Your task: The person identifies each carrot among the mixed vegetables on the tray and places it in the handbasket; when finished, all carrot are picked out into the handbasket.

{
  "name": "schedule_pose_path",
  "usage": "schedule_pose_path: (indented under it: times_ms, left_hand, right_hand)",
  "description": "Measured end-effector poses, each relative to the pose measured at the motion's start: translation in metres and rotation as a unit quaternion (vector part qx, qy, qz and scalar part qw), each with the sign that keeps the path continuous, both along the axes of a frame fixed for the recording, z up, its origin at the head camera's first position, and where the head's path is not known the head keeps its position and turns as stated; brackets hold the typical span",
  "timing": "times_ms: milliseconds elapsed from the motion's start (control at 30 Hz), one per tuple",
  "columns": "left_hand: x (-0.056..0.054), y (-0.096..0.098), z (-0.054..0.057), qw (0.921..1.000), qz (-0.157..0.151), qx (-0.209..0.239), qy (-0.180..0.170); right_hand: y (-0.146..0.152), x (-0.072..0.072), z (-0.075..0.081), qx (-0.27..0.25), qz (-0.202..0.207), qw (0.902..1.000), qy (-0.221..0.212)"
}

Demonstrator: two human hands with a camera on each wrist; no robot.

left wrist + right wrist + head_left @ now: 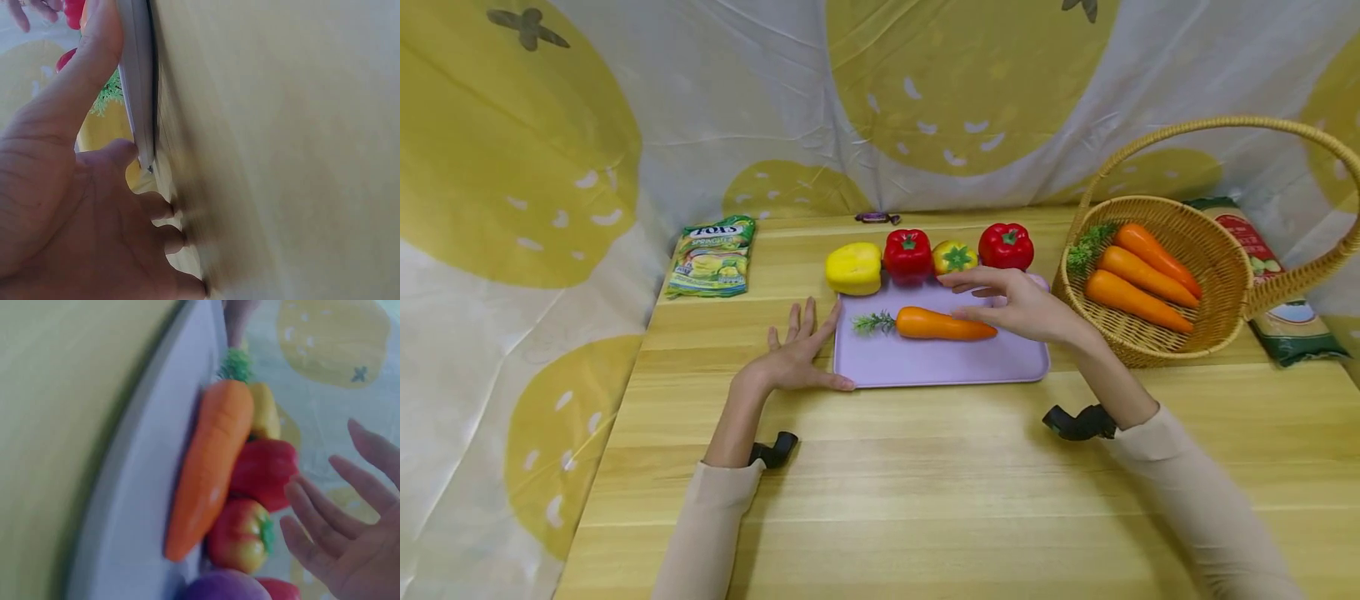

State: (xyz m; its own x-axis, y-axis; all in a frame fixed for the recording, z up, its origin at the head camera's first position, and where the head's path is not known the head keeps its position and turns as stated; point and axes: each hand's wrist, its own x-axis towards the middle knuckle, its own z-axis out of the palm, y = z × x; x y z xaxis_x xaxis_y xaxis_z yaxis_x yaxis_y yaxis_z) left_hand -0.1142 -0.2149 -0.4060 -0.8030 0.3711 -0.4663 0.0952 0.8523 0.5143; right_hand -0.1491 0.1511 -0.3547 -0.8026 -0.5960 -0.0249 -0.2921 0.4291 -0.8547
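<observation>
An orange carrot with a feathery green top lies across a lilac tray. Spread fingers of my left hand rest on the table and against the tray's left edge, the thumb at its near corner. Over the carrot's tip hovers my right hand, fingers loosely extended and nothing in its grasp; the right wrist view shows it apart from the carrot. Behind the carrot stand a yellow pepper, two red peppers and a small yellow-and-red fruit. A purple rounded thing is mostly hidden in the head view.
A wicker basket with a tall handle holds several carrots at the right. Behind it lies a green and red packet. At the back left is a green snack bag, and a small purple-wrapped sweet lies along the back edge.
</observation>
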Motion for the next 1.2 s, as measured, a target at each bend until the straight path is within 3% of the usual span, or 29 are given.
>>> schedule_pose_path:
  times_ms: [133, 300, 533, 1200]
  left_hand:
    - [0.000, -0.002, -0.003, 1.0000, 0.002, 0.006, 0.001]
    - [0.002, 0.003, 0.008, 1.0000, 0.000, 0.005, -0.008]
    - [0.001, 0.004, 0.009, 0.9999, 0.000, 0.003, -0.010]
    - [0.001, 0.004, 0.009, 0.9999, 0.003, -0.013, -0.009]
  right_hand:
    - [-0.014, -0.003, -0.012, 0.004, 0.009, 0.9999, -0.004]
    - [-0.026, -0.008, -0.025, 0.003, 0.021, 0.9996, -0.018]
    - [-0.038, -0.015, -0.036, 0.001, 0.025, 0.9994, -0.022]
    - [-0.051, -0.020, -0.044, 0.026, 0.022, 0.9990, -0.030]
